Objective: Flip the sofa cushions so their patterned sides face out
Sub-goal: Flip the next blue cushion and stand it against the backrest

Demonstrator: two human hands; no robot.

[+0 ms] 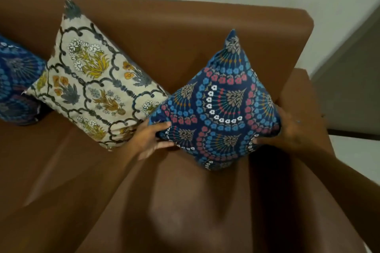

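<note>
We hold the blue cushion by its side corners, left hand and right hand each in a closed grip, standing it pattern-out against the sofa back near the right arm.

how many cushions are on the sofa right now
3. A blue patterned cushion stands on one corner near the right armrest, held by the left hand and right hand. A cream floral cushion leans beside it. Another blue cushion is cut off at the left edge; more may lie beyond.
</note>
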